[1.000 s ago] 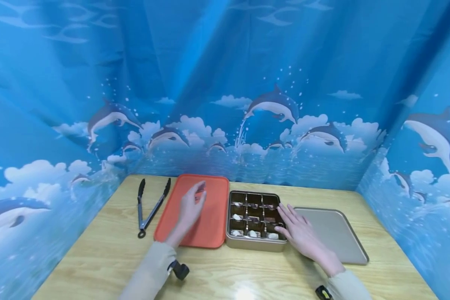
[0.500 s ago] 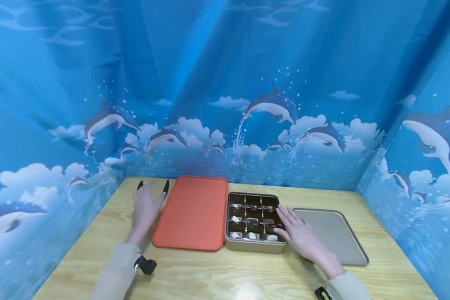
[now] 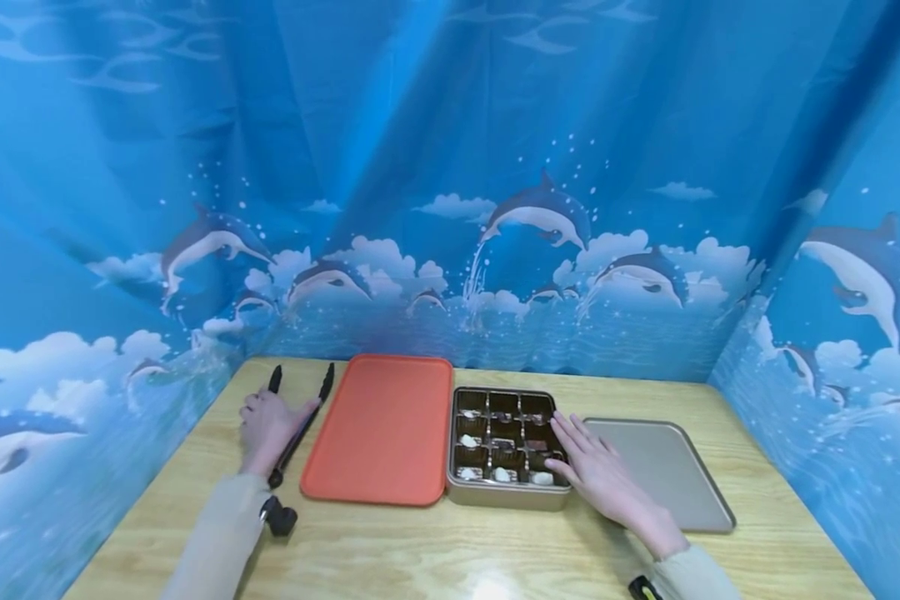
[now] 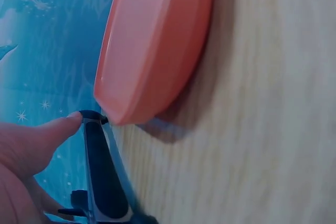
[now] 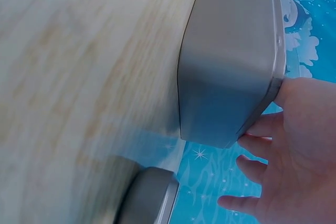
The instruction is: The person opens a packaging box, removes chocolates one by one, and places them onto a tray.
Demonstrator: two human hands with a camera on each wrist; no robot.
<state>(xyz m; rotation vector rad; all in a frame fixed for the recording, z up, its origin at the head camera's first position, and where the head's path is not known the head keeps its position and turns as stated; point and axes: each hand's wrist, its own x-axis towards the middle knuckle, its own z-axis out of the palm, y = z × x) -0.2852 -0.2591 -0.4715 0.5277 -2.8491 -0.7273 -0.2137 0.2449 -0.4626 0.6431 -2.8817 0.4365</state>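
On the left of the table, my left hand grips a pair of tongs with black tips. Its thumb presses one arm of the tongs and the fingers bend over the other, partly hiding it; the tips are spread apart. From the left wrist, the thumb tip shows right against the tongs. My right hand rests with extended fingers at the right rim of a metal tin. The tin is divided into several brown compartments holding small white and dark pieces. Seen from the right wrist, the fingertips touch the tin's rim.
An orange-red tray lies between the tongs and the tin, close against the tin's left side. A flat grey-brown lid lies to the right, partly under the right hand. A blue dolphin-print curtain closes off the back and sides.
My left hand has moved left from above the red tray to the tongs, then lowered and taken hold of them. The tongs' arms are slightly closer together. The right hand stays at the tin.
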